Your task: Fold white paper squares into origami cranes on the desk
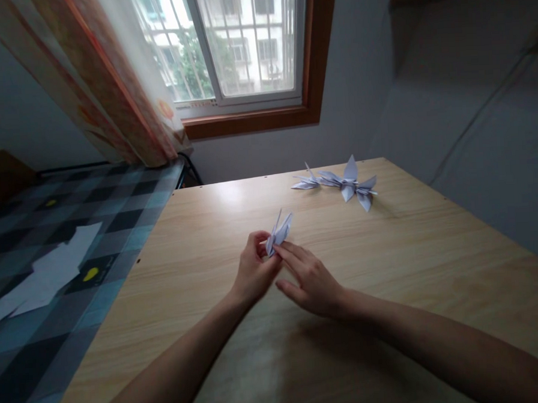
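Note:
A folded white paper crane [280, 230] with thin upright points is held above the middle of the wooden table [204, 349]. My left hand [255, 268] grips it from the left, the thumb and fingers closed around its lower part. Against its near right side rest the stretched fingertips of my right hand [311, 278]. The right thumb stands apart from those fingers, below the crane. Part of the crane's base is hidden behind my fingers.
Several more folded paper cranes [348, 187] lie clustered at the table's far right. To the left, loose white paper pieces [51, 273] lie on a checkered cloth [38, 364]. Beyond the table are a barred window [252, 52] and a patterned curtain [109, 83].

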{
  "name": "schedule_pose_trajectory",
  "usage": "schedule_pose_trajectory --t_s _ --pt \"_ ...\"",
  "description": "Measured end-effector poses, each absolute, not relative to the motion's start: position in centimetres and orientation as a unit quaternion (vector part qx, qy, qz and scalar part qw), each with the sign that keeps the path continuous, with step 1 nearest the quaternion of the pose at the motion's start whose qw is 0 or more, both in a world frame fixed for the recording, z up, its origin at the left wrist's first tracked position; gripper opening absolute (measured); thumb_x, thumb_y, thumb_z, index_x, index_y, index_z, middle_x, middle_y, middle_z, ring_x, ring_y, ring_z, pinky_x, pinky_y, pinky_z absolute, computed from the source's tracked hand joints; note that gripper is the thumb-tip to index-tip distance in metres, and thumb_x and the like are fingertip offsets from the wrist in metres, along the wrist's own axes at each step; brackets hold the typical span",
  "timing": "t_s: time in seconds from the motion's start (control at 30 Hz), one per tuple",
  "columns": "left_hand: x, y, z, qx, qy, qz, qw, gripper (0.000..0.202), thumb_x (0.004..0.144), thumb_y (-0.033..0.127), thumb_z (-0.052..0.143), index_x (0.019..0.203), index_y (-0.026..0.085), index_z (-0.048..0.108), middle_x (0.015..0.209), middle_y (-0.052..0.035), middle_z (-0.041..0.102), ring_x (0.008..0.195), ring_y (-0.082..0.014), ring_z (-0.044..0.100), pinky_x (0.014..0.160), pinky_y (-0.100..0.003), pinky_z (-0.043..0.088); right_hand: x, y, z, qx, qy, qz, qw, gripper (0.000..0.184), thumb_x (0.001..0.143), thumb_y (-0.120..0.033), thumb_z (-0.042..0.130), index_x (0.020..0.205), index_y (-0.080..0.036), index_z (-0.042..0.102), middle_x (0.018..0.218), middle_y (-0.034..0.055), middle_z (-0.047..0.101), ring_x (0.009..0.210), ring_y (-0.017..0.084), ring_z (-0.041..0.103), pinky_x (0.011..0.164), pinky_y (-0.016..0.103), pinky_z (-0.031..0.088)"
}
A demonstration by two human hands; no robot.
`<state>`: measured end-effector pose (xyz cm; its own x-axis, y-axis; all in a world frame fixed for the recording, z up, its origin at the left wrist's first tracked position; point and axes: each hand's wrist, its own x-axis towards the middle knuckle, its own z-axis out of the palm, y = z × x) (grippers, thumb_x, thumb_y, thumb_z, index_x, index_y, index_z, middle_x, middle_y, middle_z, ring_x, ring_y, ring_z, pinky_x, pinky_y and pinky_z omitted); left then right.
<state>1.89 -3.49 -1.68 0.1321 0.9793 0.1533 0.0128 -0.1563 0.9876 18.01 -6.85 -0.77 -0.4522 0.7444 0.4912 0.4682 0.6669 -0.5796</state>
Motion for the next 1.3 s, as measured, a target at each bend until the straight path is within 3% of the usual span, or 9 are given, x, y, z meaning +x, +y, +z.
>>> schedule_pose_trajectory --t_s 0.2,0.4,0.53,0.63,0.83,1.13,1.3 --pt "1.0 -4.1 -1.1 0.558 0.377 0.499 0.545 0.037 0.073 0.032 0.081 0.088 0.019 0.05 0.085 -0.0009 0.068 0.076 -0.0129 0.064 0.068 -0.025 0.051 18.7 -7.0 -0.5 -0.318 -0.823 0.193 0.43 0.043 0.088 -0.025 0.059 0.131 -0.021 0.053 0.136 0.0138 0.059 0.13 0.027 0.053 0.109 0.048 0.045" --pt "1.3 -5.2 -0.5 0.517 0.378 0.501 0.582 0.042 0.065 0.024 0.086 0.081 0.018 0.048 0.079 0.0022 0.068 0.067 -0.0106 0.061 0.059 -0.021 0.045 18.7 -6.7 -1.3 -0.337 -0.723 0.287 0.53 0.036 0.08 -0.028 0.074 0.109 -0.024 0.052 0.124 0.0106 0.056 0.118 0.026 0.058 0.094 0.045 0.055" --pt "1.7 -5.8 -0.6 0.518 0.367 0.485 0.602 0.042 0.065 0.027 0.087 0.08 0.018 0.05 0.071 0.0045 0.064 0.061 -0.0099 0.058 0.058 -0.021 0.044 18.4 -6.6 -1.5 -0.33 -0.719 0.364 0.492 0.036 0.075 -0.028 0.079 0.104 -0.023 0.058 0.118 0.0074 0.055 0.11 0.024 0.059 0.088 0.041 0.057" --pt "1.8 -5.8 -0.7 0.532 0.343 0.476 0.611 0.039 0.066 0.032 0.087 0.081 0.016 0.055 0.076 0.0014 0.067 0.07 -0.0127 0.062 0.067 -0.024 0.048 18.4 -6.6 -1.2 -0.335 -0.72 0.375 0.479 0.04 0.074 -0.025 0.081 0.108 -0.023 0.06 0.11 0.005 0.058 0.101 0.021 0.06 0.085 0.04 0.057" --pt "1.5 -5.4 -0.5 0.543 0.343 0.487 0.592 0.039 0.065 0.041 0.088 0.08 0.014 0.064 0.078 -0.0005 0.067 0.072 -0.0134 0.06 0.069 -0.025 0.046 18.8 -6.5 -0.4 -0.337 -0.713 0.352 0.504 0.012 0.085 -0.022 0.07 0.096 -0.022 0.066 0.102 0.0041 0.063 0.1 0.02 0.06 0.082 0.036 0.055" --pt "1.2 -5.3 -0.6 0.539 0.365 0.499 0.572 0.038 0.065 0.045 0.087 0.074 0.014 0.067 0.074 -0.0018 0.067 0.07 -0.0149 0.06 0.068 -0.027 0.046 18.7 -6.4 -0.9 -0.306 -0.658 0.472 0.501 0.042 0.07 -0.034 0.083 0.105 -0.022 0.063 0.103 0.0036 0.06 0.092 0.019 0.064 0.075 0.033 0.058" --pt "1.3 -5.5 -0.5 0.541 0.385 0.494 0.561 0.029 0.069 0.037 0.084 0.075 0.014 0.068 0.074 -0.0022 0.068 0.071 -0.0148 0.061 0.07 -0.027 0.047 18.4 -6.2 -1.2 -0.343 -0.611 0.478 0.529 0.021 0.079 -0.031 0.076 0.089 -0.021 0.06 0.088 0.0006 0.062 0.077 0.014 0.063 0.065 0.027 0.055"
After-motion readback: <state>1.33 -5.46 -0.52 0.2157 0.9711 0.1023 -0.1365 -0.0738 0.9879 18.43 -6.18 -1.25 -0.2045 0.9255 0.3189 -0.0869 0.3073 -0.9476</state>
